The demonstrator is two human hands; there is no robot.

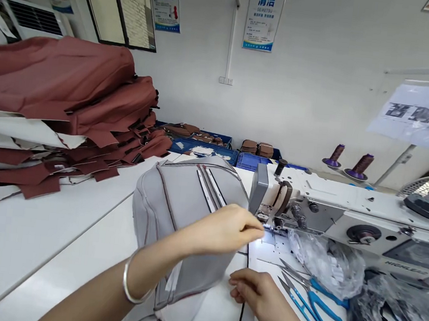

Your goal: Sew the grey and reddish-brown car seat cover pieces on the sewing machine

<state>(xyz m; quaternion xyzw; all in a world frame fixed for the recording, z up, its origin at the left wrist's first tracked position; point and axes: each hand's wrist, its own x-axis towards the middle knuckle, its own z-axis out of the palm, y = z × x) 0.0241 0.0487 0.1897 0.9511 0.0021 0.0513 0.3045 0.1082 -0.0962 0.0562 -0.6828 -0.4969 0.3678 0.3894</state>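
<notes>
A light grey fabric seat cover (194, 204) with dark seam edges and two white strips stands on the white table, left of the sewing machine (301, 205). My left hand (230, 227), with a bangle on the wrist, reaches across the cover. Its fingers are bent together beside the lit needle area, and what they hold is hidden. A long grey strip with a black edge (247, 317) runs from near the needle towards me. My right hand (256, 297) lies over this strip lower down, fingers curled and closed on it.
Blue-handled scissors (330, 315) and blue snips (306, 313) lie right of my right hand. Plastic bags (330, 259) sit under the machine arm. Reddish-brown covers (61, 88) are piled at left. Blue crates (208, 149) and thread spools (361, 166) stand behind.
</notes>
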